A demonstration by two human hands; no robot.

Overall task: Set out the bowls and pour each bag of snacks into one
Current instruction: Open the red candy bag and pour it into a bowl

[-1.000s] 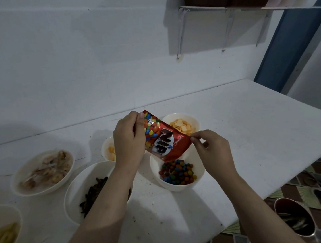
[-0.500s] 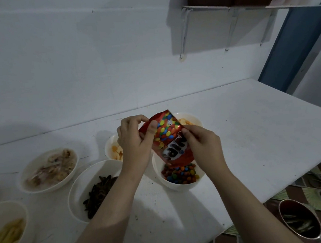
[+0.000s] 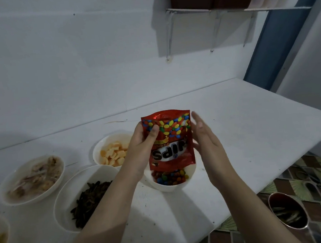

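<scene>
Dim, cool indoor light over a white desk [image 3: 232,127] set against a plain white wall [image 3: 75,60], its far edge meeting the wall along a thin seam. Scuffed and speckled surface toward the near edge. Above the far right corner, a metal-bracketed wall shelf [image 3: 224,11] casting a grey shadow on the wall, with dark brown boxes on top. To the right, a blue door frame [image 3: 275,37] rising beside a pale wall panel. Below the desk's right edge, patterned floor tiles [image 3: 315,178] in green, brown and cream, with a round metal bin [image 3: 287,213] standing just off the near right corner.
</scene>
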